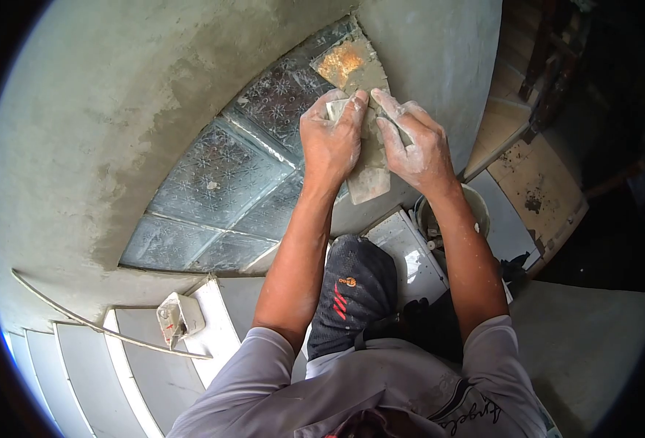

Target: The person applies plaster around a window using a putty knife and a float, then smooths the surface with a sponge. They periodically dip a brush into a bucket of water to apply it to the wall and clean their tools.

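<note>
Both of my hands are dusted with pale powder and raised at the edge of a glass-block window point(213, 175) in a curved wall. My left hand point(331, 139) is closed on a white flat piece point(335, 109), its thumb lying along the mortar-smeared strip. Beside it, my right hand point(419, 142) has its index finger against the strip and its other fingers curled; whatever they hold is mostly hidden. Grey mortar with an orange-brown patch point(344, 64) covers the upper end of the strip. A pale flat piece point(370, 185) shows at its lower end.
White-edged stairs point(129, 343) curve down on the left, with a long thin strip point(81, 317) across them. A small white container point(180, 317) sits on a step. A bucket point(476, 208) stands by my right forearm, near a stained board point(538, 193).
</note>
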The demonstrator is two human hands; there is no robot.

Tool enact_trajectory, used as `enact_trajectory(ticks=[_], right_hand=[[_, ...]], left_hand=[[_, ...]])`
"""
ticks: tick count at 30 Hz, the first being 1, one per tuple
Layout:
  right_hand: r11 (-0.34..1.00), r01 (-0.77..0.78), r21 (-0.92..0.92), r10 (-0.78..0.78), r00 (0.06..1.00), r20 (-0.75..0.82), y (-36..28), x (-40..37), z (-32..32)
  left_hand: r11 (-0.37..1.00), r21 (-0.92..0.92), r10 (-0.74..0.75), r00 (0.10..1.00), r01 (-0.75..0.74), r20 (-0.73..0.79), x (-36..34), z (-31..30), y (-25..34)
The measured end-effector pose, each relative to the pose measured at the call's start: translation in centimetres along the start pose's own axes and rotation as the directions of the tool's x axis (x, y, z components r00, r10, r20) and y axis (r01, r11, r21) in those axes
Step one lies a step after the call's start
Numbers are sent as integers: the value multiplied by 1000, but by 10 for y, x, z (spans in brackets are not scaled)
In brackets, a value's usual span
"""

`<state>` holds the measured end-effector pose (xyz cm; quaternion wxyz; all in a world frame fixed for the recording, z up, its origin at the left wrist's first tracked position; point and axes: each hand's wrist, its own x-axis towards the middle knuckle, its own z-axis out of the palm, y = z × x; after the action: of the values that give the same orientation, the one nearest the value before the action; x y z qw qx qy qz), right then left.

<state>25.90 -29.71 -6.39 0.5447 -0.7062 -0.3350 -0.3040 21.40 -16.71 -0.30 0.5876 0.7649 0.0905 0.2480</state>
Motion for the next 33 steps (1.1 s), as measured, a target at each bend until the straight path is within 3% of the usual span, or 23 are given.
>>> enact_trajectory(ticks=[11,15,18,25,29,30,33], right_hand=[[999,28,15,-28,999,-18,0,10,5],[999,26,18,-26,1000,7,-7,19,-1],[998,-62,-3,62,993,98,-13,14,-8],[997,-70,-23,72,991,117,-18,19,-18],[997,-68,-27,71,991,116,-24,27,-20],[998,-63,-18,64,993,103,-25,26,-20],[996,-76,-48,81,990,118,-24,16,-17]], left_hand=[[998,20,55,998,-55,-35,8,-4,3],[1000,-2,21,999,-21,-23,6,-4,12],[999,-9,34,999,-34,-32,6,-4,7],[996,-57,-61,998,61,4,0,-4,16],[998,-62,-27,1000,26,-11,4,-5,14],[990,-129,-61,998,62,9,2,-3,25],[998,-52,-44,999,43,-16,-2,-7,15]])
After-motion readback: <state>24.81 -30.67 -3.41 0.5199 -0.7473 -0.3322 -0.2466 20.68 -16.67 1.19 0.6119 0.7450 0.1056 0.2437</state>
